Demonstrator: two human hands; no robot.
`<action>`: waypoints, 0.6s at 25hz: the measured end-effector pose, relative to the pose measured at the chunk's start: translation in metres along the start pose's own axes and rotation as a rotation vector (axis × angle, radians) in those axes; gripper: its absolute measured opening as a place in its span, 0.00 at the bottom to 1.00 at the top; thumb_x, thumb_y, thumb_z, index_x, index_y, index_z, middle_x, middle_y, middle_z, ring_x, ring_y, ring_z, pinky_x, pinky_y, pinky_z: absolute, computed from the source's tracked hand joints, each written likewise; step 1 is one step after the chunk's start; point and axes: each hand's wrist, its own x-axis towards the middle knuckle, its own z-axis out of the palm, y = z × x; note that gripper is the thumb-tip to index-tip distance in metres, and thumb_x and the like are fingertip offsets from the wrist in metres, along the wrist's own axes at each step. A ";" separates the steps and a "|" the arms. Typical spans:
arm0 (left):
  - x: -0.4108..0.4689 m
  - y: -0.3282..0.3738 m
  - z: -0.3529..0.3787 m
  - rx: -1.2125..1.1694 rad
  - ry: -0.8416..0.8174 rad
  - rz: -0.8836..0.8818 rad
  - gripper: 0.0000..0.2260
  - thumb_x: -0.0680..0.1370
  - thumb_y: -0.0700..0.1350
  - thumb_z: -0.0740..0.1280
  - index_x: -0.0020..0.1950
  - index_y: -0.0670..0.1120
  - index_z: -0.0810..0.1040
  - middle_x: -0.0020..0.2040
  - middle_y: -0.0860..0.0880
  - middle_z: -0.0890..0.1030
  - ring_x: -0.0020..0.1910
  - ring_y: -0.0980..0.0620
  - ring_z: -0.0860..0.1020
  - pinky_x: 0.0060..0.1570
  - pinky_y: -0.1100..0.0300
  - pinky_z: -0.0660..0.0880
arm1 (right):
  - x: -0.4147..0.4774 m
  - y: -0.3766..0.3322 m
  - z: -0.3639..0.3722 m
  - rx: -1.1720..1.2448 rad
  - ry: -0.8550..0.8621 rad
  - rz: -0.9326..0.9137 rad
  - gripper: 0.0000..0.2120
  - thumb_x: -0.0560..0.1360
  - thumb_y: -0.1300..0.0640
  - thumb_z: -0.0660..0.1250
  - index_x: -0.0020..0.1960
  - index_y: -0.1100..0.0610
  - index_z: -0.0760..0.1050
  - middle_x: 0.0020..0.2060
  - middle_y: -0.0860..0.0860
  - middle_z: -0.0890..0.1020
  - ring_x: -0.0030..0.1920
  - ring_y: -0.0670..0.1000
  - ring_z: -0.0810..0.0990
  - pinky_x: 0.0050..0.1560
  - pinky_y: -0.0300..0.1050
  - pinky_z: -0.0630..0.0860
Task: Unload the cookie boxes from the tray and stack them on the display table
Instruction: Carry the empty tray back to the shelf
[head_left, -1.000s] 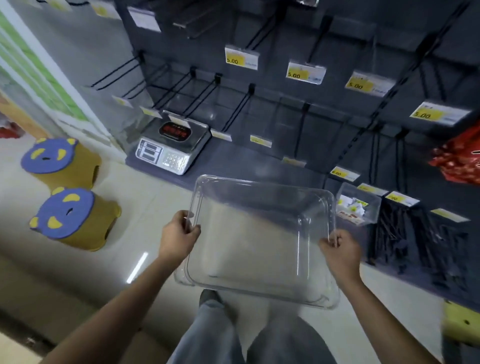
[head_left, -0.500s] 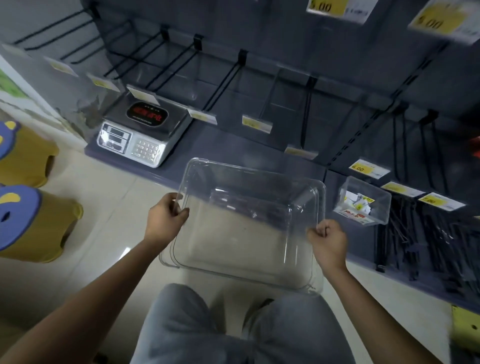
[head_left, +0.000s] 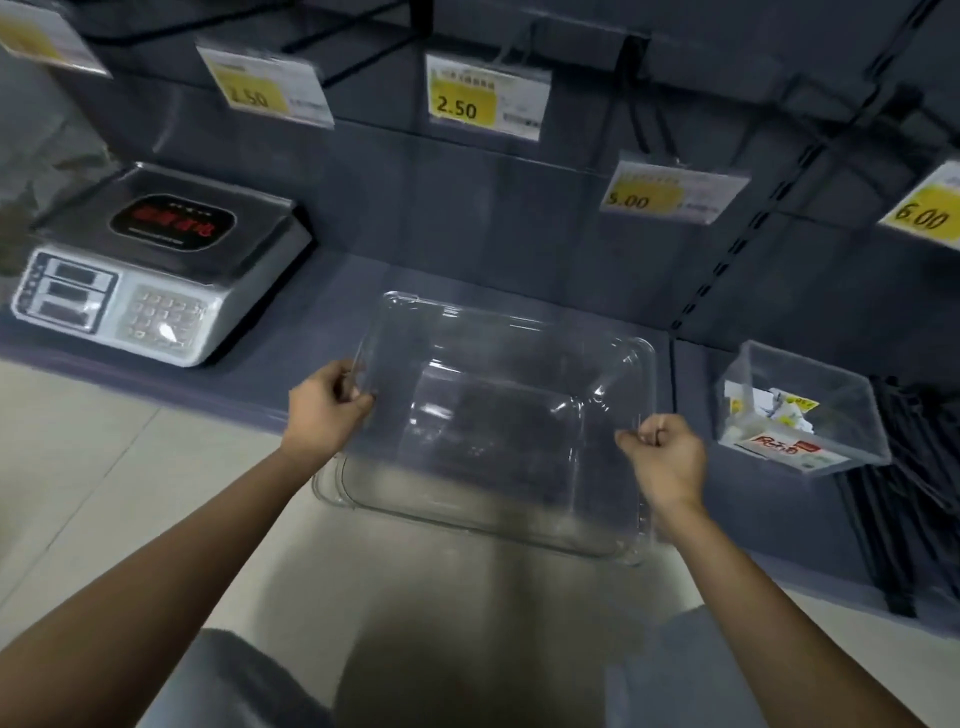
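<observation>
- Gripping the empty clear tray (head_left: 498, 426) by its side rims: my left hand (head_left: 324, 410) and right hand (head_left: 667, 460) are both clenching it over the grey shelf (head_left: 322, 291).
- Risking a slip: the thin rim is flexing, judging by its look.

A clear, colourless plastic tray (head_left: 498, 431) shows the dark grey-blue shelf base (head_left: 322, 291) and pale beige floor tiles (head_left: 93, 478) through its walls. At the left end of the shelf base sits a scale (head_left: 156, 265) with a black top panel bearing red glowing digits and a silver-white front with pale keys. Price tags (head_left: 485, 96) along the dark grey back wall are white with yellow blocks and dark numerals. Near the right edge, a small clear bin (head_left: 802, 410) holds white and yellow paper slips and a white label with red lettering. The person's trousers (head_left: 249, 680) are grey.
</observation>
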 end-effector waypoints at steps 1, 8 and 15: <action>0.013 -0.002 0.010 0.003 0.006 0.023 0.11 0.71 0.39 0.70 0.53 0.43 0.79 0.38 0.48 0.77 0.40 0.50 0.74 0.42 0.64 0.65 | 0.009 0.007 0.006 0.014 0.013 0.001 0.12 0.68 0.65 0.71 0.35 0.56 0.68 0.30 0.49 0.72 0.33 0.49 0.71 0.32 0.28 0.67; 0.075 -0.004 0.064 -0.028 -0.015 0.121 0.14 0.71 0.39 0.70 0.57 0.41 0.78 0.38 0.45 0.77 0.41 0.50 0.75 0.45 0.65 0.66 | 0.073 0.023 0.025 0.000 0.055 -0.006 0.13 0.67 0.66 0.71 0.34 0.55 0.68 0.30 0.49 0.73 0.32 0.48 0.71 0.34 0.38 0.68; 0.106 -0.011 0.093 0.084 -0.091 0.128 0.09 0.72 0.40 0.69 0.52 0.44 0.78 0.35 0.46 0.75 0.40 0.49 0.74 0.44 0.63 0.66 | 0.102 0.034 0.043 -0.063 0.044 0.062 0.13 0.65 0.64 0.73 0.33 0.56 0.69 0.30 0.50 0.73 0.33 0.50 0.71 0.32 0.39 0.67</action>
